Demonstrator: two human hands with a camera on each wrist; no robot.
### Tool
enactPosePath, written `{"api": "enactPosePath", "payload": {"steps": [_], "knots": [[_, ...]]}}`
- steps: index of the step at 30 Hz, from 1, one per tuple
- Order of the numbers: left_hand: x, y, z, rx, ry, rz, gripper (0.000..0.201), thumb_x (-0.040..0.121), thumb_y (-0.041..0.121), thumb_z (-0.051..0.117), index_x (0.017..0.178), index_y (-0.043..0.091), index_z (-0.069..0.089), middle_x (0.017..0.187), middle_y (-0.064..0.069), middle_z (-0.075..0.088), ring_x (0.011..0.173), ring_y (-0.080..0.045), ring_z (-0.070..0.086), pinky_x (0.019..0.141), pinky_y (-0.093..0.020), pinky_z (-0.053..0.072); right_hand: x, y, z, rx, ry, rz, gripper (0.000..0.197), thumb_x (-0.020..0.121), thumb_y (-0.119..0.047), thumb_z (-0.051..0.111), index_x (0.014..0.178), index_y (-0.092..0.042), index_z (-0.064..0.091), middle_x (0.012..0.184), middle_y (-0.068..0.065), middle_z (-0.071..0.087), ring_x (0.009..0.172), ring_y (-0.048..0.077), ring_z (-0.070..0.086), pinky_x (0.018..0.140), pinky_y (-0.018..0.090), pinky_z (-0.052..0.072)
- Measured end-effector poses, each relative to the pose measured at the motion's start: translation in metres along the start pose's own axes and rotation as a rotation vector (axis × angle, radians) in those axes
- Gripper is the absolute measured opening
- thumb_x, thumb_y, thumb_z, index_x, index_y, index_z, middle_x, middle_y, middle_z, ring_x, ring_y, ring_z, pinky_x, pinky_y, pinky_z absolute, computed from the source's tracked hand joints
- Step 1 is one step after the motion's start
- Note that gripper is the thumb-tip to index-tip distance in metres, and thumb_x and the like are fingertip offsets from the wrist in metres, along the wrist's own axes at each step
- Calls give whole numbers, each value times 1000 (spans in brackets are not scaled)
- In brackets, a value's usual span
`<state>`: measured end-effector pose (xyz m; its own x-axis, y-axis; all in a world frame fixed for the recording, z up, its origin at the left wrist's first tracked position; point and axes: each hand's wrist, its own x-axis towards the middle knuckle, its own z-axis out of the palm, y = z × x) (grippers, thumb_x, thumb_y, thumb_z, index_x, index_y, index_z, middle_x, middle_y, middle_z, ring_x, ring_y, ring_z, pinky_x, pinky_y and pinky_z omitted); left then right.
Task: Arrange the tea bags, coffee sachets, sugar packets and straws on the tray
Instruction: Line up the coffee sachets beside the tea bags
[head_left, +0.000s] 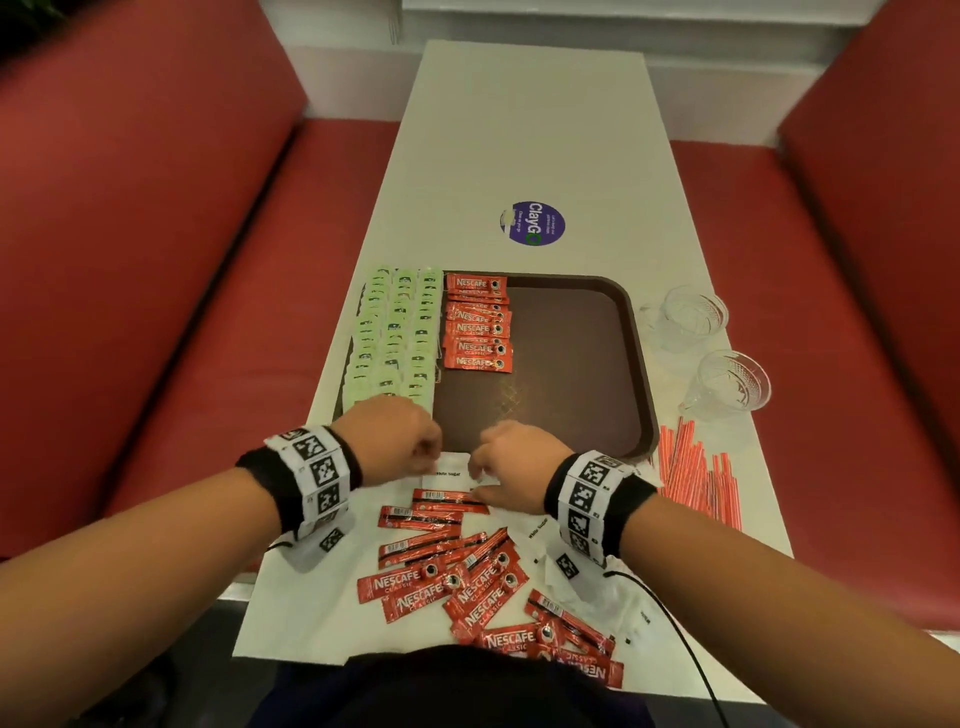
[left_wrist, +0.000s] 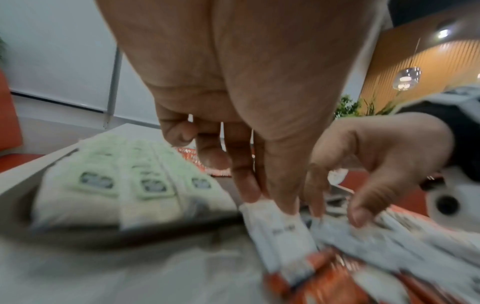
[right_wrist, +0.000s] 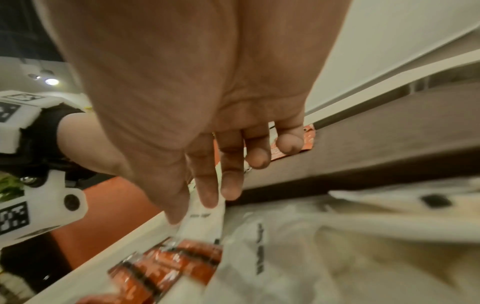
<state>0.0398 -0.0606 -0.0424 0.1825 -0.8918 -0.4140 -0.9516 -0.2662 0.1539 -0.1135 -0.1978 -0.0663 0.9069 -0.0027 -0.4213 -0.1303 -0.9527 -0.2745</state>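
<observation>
the white sugar packet (head_left: 450, 472) lies on the table just short of the near rim of the tray (head_left: 582, 364), caught between both hands. the left hand (head_left: 400, 441) pinches its far-left corner with thumb and fingertips (left_wrist: 250, 192) together on the paper; the right hand (head_left: 511, 467) has fingertips (right_wrist: 207, 197) on the packet's other end, though i cannot tell if they pinch or only press. just nearer than the grip lie loose coffee sachets (head_left: 457, 577), one touching the packet's near edge. lifting could drag that sachet along, or two stacked packets may rise as one. past the grip, tea bags (head_left: 395, 338) sit close to the left knuckles; a careless swing might nudge those rows.
</observation>
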Motion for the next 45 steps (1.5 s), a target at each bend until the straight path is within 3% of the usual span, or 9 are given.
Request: {"api": "enactPosePath", "payload": {"steps": [5,10,18,22,27,35,39,42,45], "knots": [[-28,1,32,25,-136,11,29,83,50,70,106,32,69,103,11,65,96,-13,60,81,-33,51,13,-27,6,-188,-33,43,39,91,-51,57,113,-21,70,109,2,66,104,27,59,87,40,49],[-35,1,52,31,-120,3,34,85,44,72,114,28,67,109,5,65,103,-18,57,84,-34,49,18,-41,5,-243,-84,100,23,93,-37,62,99,-17,69,87,1,62,83,24,58,71,35,38],[-34,-1,53,-23,-122,-3,22,86,32,72,106,24,68,102,5,67,96,-17,60,74,-25,39,18,-47,4,-177,-163,155,14,89,-25,66,91,-12,65,82,5,63,75,26,63,67,34,54],[-37,-4,43,-67,-91,4,9,86,25,66,94,25,69,96,7,65,88,-14,59,73,-25,45,19,-47,3,-178,-181,151,22,90,-19,63,71,-13,53,69,2,55,66,23,59,66,33,54],[-41,-15,26,-205,41,-7,8,80,24,67,81,28,60,92,13,62,85,-8,56,77,-27,48,15,-39,3,-58,-123,114,21,86,-33,60,73,-16,57,73,2,60,67,23,60,64,31,55],[-35,-21,0,-276,250,-13,18,79,23,71,71,29,56,85,10,69,77,-10,61,71,-33,51,1,-4,-16,261,173,113,30,85,-23,56,60,-20,39,58,0,47,56,22,47,56,34,43],[-22,-19,-7,-258,381,36,16,76,20,77,70,23,62,86,10,67,80,-12,61,71,-32,50,-1,11,-20,466,285,147,16,91,-10,48,82,-20,39,68,0,52,59,19,48,55,32,38],[-8,-14,-6,-229,493,81,21,70,13,79,66,22,60,78,12,63,72,-10,56,63,-29,48,-3,16,-25,578,309,116,7,95,-23,48,101,-20,46,75,1,62,63,18,56,60,35,46],[5,-5,-10,-228,561,101,26,68,12,81,64,23,59,73,13,59,67,-8,53,60,-29,49,-1,21,-27,522,319,67,9,96,-35,55,95,-26,57,80,-2,67,70,16,62,67,34,51]]}}
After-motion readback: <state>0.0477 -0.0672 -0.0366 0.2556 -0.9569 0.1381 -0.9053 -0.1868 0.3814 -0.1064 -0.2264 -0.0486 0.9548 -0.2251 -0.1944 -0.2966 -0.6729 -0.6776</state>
